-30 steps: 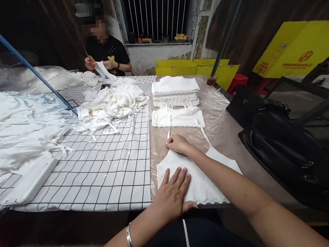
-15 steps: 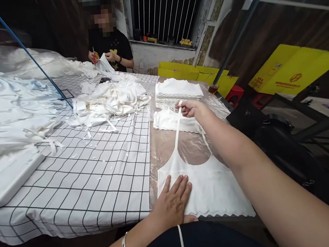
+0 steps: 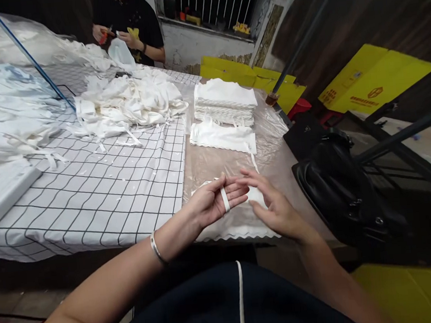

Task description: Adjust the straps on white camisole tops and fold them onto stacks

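Observation:
A white strappy top [image 3: 240, 232] lies at the table's near edge, its scalloped hem towards me and much of it hidden under my hands. My left hand [image 3: 214, 207] is above it, palm up with the fingers stretched out. Across those fingers runs a narrow white strap [image 3: 225, 199]; its ends are not clear. My right hand [image 3: 278, 209], slightly blurred, faces it from the right with fingers apart, fingertips close to the left ones; I cannot tell if they touch. Just beyond lies a folded white top [image 3: 223, 136] with a strap trailing, before a stack of white garments [image 3: 225, 98].
A loose heap of white garments [image 3: 130, 101] and a bigger pale pile [image 3: 3, 104] cover the left of the checked cloth [image 3: 129, 209]. A black bag [image 3: 338, 186] stands right of the table. Across the table, a person [image 3: 128, 28] holds red-handled scissors and white fabric.
My right hand has left the outstretched strap and come back near my left hand. My left hand has lifted off the top and turned palm up. The view has tilted down.

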Tool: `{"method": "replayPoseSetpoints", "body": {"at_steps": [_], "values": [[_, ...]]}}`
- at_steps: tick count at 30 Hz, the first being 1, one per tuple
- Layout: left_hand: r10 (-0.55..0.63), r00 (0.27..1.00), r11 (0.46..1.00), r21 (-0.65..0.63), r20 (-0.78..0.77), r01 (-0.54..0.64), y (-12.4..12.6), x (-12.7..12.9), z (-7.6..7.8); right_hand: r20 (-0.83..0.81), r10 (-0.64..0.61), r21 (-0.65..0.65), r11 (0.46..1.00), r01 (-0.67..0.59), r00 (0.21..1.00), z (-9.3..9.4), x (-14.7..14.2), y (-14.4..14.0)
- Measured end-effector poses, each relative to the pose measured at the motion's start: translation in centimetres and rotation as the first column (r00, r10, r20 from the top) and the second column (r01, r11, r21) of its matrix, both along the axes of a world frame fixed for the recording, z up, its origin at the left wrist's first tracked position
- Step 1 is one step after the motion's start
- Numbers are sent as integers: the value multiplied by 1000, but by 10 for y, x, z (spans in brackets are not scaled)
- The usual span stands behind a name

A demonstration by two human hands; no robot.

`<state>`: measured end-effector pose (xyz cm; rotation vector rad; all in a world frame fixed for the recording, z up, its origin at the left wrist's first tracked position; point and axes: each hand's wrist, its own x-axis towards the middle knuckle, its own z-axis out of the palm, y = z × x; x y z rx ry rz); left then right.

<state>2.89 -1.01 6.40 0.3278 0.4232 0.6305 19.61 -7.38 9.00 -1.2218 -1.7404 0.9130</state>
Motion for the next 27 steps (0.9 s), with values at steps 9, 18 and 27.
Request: {"method": "replayPoseSetpoints", "body": {"at_steps": [9,18,27], "values": [[-52,998,998,-28,-24,52,14,16,27,-569,-64,-451,858,-246,820,-46,-13,-6],[-5,997,999,-38,-75,2,38,25,13,-525,-101,-547,801,-244,845,-42,0,-1],[-34,999,998,-45,-23,33,43,27,19,-440,-154,-510,854,-105,885,-42,6,19]]}}
